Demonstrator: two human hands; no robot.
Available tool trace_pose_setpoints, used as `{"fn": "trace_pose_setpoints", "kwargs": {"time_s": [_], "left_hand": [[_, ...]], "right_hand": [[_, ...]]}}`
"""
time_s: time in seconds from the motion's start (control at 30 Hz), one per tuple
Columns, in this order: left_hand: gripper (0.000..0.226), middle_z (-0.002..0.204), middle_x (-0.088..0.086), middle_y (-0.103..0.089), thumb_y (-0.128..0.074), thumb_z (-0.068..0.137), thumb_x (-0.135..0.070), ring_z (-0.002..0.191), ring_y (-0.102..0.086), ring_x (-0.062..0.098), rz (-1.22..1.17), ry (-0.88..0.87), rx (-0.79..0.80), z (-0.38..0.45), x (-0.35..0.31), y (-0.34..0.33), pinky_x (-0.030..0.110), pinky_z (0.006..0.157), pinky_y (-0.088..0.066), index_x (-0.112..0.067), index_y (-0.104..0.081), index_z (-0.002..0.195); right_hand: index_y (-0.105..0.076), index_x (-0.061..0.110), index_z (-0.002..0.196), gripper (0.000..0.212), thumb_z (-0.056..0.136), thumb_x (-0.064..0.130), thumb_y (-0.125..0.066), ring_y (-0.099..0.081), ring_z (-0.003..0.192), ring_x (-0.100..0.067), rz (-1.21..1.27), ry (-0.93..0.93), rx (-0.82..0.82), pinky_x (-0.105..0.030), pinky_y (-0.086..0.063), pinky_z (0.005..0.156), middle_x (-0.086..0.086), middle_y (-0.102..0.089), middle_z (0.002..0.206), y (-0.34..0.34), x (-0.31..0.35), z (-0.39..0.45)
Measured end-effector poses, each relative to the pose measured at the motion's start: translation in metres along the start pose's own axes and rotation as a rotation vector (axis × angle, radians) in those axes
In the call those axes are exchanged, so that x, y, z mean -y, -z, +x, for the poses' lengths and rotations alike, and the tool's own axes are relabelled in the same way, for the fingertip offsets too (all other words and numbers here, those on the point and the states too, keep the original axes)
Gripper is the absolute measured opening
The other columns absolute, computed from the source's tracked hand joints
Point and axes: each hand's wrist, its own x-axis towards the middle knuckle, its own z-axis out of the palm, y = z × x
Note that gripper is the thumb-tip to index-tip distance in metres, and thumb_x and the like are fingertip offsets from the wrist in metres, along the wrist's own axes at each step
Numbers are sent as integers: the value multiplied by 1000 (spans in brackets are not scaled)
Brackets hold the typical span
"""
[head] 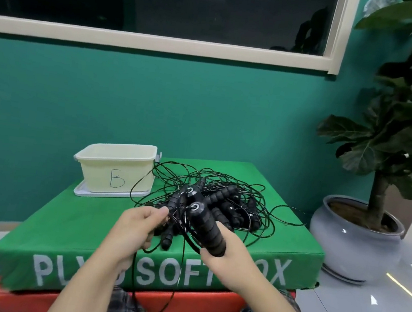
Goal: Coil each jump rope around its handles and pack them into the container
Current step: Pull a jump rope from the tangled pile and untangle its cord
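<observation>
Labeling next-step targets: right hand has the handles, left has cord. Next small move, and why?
Probably wind the cord that the left hand pinches around the handles the right hand grips: cord hangs loose below, the container looks empty, and the tangled pile waits.

Beyond my right hand (226, 258), the tangled pile of ropes (220, 201) hides how many handles lie there. My left hand (135, 227) covers what its fingertips pinch.
</observation>
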Motion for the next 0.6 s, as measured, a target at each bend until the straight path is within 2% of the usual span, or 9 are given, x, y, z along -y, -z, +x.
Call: {"fn": "trace_pose_setpoints", "kwargs": {"time_s": [0.1,0.17,0.2,0.23,0.3,0.33,0.4,0.5,0.6], "left_hand": [[35,46,-7,-45,-64,88,-21,37,-38,4,-203,24,109,-5,-12,-2,22,52,-35,-16,-59,54],[29,47,-7,-40,-78,73,-32,36,-32,3,-271,11,276,-12,-20,2,21,50,-29,-13,-62,58],[35,50,-5,-36,-83,61,-34,35,-28,3,-312,29,360,-15,-23,4,19,46,-29,-7,-63,69],[44,54,-3,-35,-84,60,-30,36,-26,3,-334,76,429,-17,-26,8,16,41,-29,1,-62,83],[36,58,-1,-36,-69,78,-14,38,-24,3,-259,163,499,-23,-34,14,12,32,-23,11,-59,103],[26,59,-1,-36,-58,86,-7,38,-23,3,-183,183,504,-25,-38,15,12,30,-20,6,-61,108],[27,61,1,-34,-46,94,-1,40,-20,5,-23,176,450,-26,-41,13,13,30,-17,-6,-63,114],[24,63,2,-41,-47,96,-5,41,-20,6,70,100,375,-26,-42,2,14,33,-16,-15,-65,110],[24,65,0,-52,-47,97,-6,38,-22,5,86,-21,279,-27,-43,-15,14,34,-17,-19,-65,106]], "right_hand": [[-54,39,97,40,75,7,-55,-55,82,0,-94,86,-15,-19,-45,76,20,-58,88,-2,-1,2],[-56,33,106,39,73,14,-54,-56,95,-6,-156,113,-41,-24,-46,83,16,-57,100,0,-2,2],[-55,32,108,39,73,15,-55,-55,97,-9,-209,128,-53,-28,-46,84,14,-55,103,2,-4,1],[-55,30,108,39,72,13,-57,-55,97,-12,-281,147,-54,-31,-46,82,13,-54,103,5,-7,0],[-53,25,108,40,71,9,-59,-52,96,-16,-468,180,-47,-35,-46,78,8,-52,104,15,-14,-1],[-52,24,107,42,69,8,-61,-52,95,-17,-590,210,-51,-35,-48,73,6,-52,104,21,-18,-1],[-52,23,102,49,58,12,-71,-58,85,-21,-827,294,-26,-31,-49,58,3,-54,96,32,-23,4],[-59,21,85,51,40,18,-82,-58,66,-19,-1106,357,11,-27,-41,44,2,-56,81,33,-21,10],[-57,20,76,47,38,21,-84,-55,56,-17,-1233,324,-26,-26,-37,39,1,-55,73,15,-15,11]]}}
